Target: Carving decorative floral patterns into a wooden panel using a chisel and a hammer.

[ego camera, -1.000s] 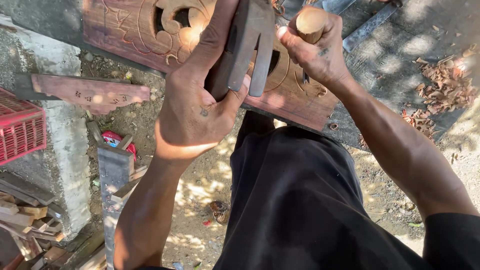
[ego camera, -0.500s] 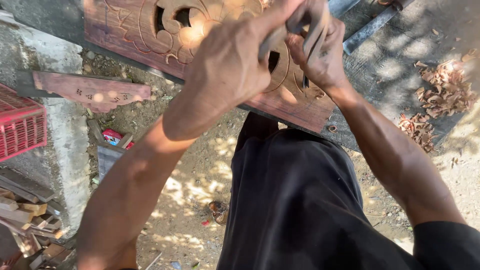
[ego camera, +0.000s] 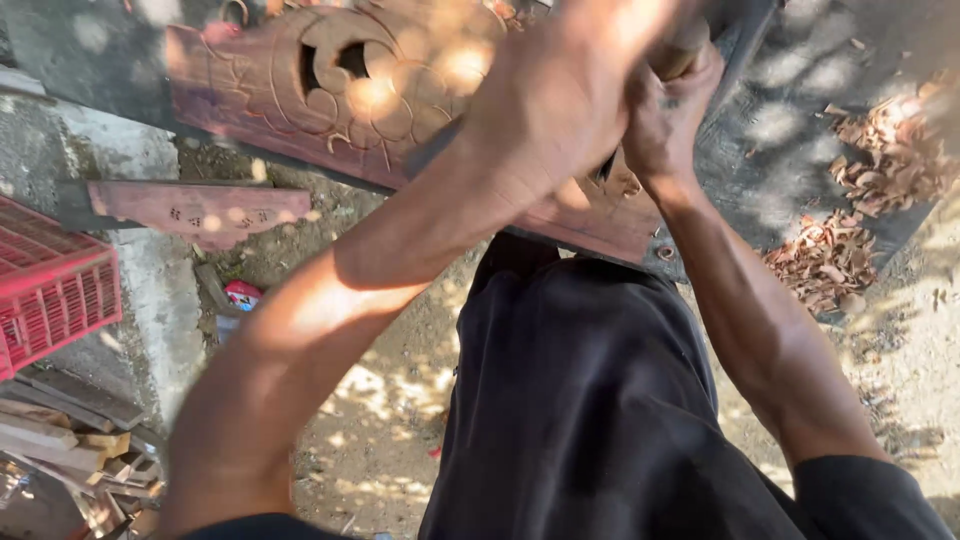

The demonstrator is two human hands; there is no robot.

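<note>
Carved wooden panel [ego camera: 350, 90] lies on the dark bench [ego camera: 790, 130]. Right hand [ego camera: 665, 125] has its grip closed round a wooden handle [ego camera: 680, 55] above it. Left hand [ego camera: 560, 100] is blurred; grip indeterminable. Wood chips [ego camera: 850, 220] lie beside.

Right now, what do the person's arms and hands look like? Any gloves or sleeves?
No gloves: the left hand and right hand are bare, with no rings or watch showing. Both forearms are bare and lean. Short black sleeves end above the elbows.
</note>
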